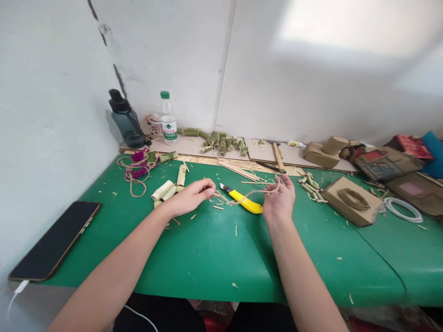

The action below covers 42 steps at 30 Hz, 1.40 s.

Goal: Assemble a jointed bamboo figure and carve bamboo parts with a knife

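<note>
A length of tan twine (238, 202) runs slackly between my two hands above the green table. My left hand (194, 196) pinches one end between thumb and fingertips. On the other side my right hand (279, 198), palm turned up, has its fingers curled round the twine. Beneath the twine lies a yellow utility knife (246, 202) with its blade end toward the left. Several pale peeled bamboo pieces (162, 190) lie just behind my left hand, partly hidden by it. Thin bamboo sticks (238, 169) are spread beyond the knife.
A phone (57, 240) lies at the left edge, plugged into a white cable. Bottles (169, 120), cut bamboo tubes (223, 142) and a hammer (278, 157) line the back. To the right are small bamboo bundles (311, 186), a cardboard box (353, 200) and a white ring-shaped coil (403, 210).
</note>
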Motion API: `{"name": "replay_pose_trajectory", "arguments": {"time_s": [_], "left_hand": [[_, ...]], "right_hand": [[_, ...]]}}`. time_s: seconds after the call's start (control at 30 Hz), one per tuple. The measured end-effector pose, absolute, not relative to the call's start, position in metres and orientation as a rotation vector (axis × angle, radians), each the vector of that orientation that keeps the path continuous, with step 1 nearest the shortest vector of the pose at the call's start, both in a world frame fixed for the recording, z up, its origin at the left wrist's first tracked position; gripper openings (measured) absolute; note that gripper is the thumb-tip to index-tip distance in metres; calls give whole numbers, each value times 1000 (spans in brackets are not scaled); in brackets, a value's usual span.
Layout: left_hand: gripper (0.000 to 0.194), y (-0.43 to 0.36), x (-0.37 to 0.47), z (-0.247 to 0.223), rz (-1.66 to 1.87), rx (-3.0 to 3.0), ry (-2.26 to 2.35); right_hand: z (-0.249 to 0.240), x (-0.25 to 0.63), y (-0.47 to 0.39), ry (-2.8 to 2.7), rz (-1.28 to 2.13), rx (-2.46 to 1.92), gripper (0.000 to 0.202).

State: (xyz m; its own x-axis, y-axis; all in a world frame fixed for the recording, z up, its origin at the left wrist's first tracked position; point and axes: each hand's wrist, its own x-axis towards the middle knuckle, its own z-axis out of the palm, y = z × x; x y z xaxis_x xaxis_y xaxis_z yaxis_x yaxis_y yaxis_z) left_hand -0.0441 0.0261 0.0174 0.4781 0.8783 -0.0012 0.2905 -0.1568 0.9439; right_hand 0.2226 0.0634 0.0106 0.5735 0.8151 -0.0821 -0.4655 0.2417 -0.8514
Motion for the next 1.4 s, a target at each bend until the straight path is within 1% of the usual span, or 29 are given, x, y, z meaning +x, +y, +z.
{"name": "replay_pose_trajectory", "arguments": {"time_s": [0.07, 0.13, 0.2, 0.33, 0.43, 0.53, 0.7, 0.8, 1.13, 1.4], "left_hand": [[24, 27, -44, 17, 723, 1682, 1018], [25, 26, -43, 18, 725, 1665, 1029], [27, 26, -42, 19, 726, 1642, 1030], [28, 25, -41, 20, 735, 1608, 1017], [28, 25, -42, 20, 740, 1612, 1015], [28, 25, -42, 20, 740, 1597, 1011], [27, 24, -41, 23, 716, 1603, 1008], [25, 24, -40, 25, 717, 1593, 993], [25, 24, -40, 24, 729, 1570, 985], [22, 25, -44, 25, 734, 1466, 996]], "right_hand": [[7, 214, 61, -619, 744, -1042, 50], [6, 204, 55, -861, 682, -1026, 44], [6, 195, 47, -1055, 749, -989, 34], [11, 182, 36, -1320, 1025, -984, 17], [11, 174, 32, -1489, 1244, -1011, 24], [8, 168, 30, -1524, 1362, -1000, 29], [5, 164, 29, -1436, 1487, -1002, 25], [3, 163, 29, -1416, 1551, -1012, 25], [1, 161, 29, -1441, 1566, -988, 42], [-4, 162, 28, -1400, 1575, -1017, 42]]}}
